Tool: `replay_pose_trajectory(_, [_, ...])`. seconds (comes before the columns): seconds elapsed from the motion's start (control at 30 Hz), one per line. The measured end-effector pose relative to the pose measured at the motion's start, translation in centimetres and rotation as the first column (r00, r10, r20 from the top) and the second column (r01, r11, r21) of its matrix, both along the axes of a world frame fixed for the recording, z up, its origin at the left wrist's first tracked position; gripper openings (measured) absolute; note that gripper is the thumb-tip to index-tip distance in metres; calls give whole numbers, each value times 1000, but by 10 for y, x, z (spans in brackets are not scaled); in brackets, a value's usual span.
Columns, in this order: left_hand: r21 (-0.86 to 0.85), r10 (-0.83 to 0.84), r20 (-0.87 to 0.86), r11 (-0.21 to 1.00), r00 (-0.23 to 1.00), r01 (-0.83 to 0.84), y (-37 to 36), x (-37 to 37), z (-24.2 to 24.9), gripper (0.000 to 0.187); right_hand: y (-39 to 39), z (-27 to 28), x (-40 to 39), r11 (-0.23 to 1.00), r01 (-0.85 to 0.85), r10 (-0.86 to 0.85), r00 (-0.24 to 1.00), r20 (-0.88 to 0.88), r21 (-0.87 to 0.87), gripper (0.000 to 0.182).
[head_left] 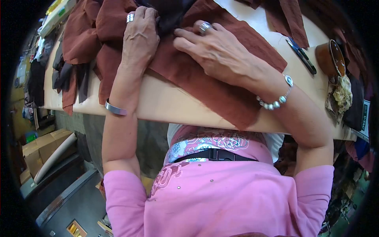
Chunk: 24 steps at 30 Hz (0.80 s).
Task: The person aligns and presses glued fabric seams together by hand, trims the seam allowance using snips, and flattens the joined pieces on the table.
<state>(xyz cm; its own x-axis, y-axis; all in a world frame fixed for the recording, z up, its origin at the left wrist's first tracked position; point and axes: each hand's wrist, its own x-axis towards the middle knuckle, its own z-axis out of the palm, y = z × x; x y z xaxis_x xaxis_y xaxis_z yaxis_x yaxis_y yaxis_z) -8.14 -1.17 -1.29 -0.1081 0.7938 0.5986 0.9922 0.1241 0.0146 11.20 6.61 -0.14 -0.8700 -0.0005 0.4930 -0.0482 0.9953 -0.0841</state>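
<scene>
Reddish-brown cloth [221, 93] lies over the near side of the table, its corner reaching the front edge. My left hand [141, 41], wearing a wide silver ring, has its fingers curled down into the cloth beside a dark, nearly black piece of fabric [167, 15]. The thumb of that hand is hidden. To its right, my right hand [213, 49] rests on the brown cloth with its fingers loosely bent and apart, the fingertips close to the dark fabric. Its thumb is also out of sight.
On the right of the pale table [173, 98] lie a dark blue pen-like tool [301, 55] and a brown cup-like container [329, 57], with a crumpled yellowish bundle [342, 94] near it. Dark cloth strips [63, 73] hang at left. A cardboard box [45, 148] stands below.
</scene>
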Motion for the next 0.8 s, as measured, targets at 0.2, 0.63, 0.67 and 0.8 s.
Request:
replay_pose_trajectory(0.2, [-79, 46, 112, 996, 993, -37, -5, 0, 7, 18, -3, -3, 39, 999, 4, -3, 999, 38, -46, 29])
replay_pose_trajectory(0.63, [-197, 56, 76, 980, 996, -40, -10, 9, 3, 63, -17, 10, 90, 998, 62, -57, 989, 139, -28, 30])
replay_pose_trajectory(0.67, [-205, 65, 74, 978, 995, -49, -10, 11, 4, 63, -19, 12, 105, 996, 78, -70, 982, 175, -38, 30])
replay_pose_trajectory(0.8, [-178, 49, 44, 983, 998, -41, -9, 10, 2, 62, -25, 19, 156, 988, 128, -103, 963, 250, -86, 33])
